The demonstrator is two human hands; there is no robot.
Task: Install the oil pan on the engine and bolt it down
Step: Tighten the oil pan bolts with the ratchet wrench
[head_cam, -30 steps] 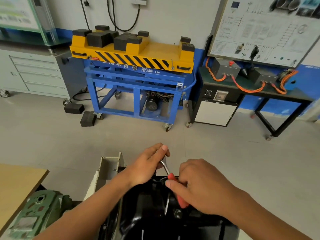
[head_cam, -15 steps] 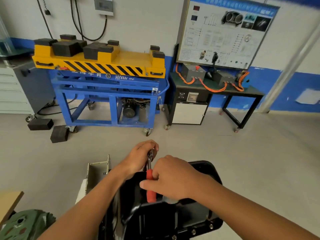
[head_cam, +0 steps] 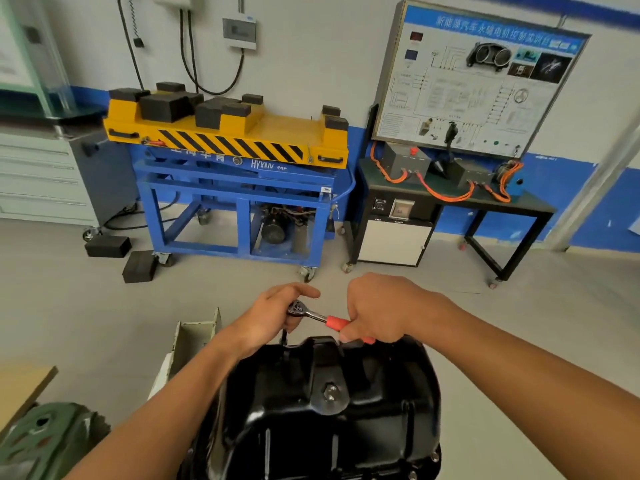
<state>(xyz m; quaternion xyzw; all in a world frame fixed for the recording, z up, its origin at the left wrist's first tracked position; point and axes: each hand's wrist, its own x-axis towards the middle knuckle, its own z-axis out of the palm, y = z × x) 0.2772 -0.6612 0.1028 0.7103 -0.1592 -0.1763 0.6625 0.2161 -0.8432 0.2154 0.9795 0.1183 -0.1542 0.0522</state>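
The black oil pan sits sump-up right under the person, already seated on what must be the engine, though the block itself is hidden beneath it. So we're in the bolting-down step. The right hand is wrapped round the red handle of a ratchet wrench, and the left hand cups the ratchet head, fingers curled over it to hold it steady on a thin extension bar that drops to the pan's far rim. The bolt under that extension is out of sight behind the rim, so I can't say how far in it is. Bolt heads show along the near-right flange, and the drain plug sits in the middle of the sump. Next, I'd reckon, a short swing of the handle with the head kept square over the bolt, then on to the next flange bolt, because a tilted socket could slip off. Behind, the blue lift cart stands well apart.
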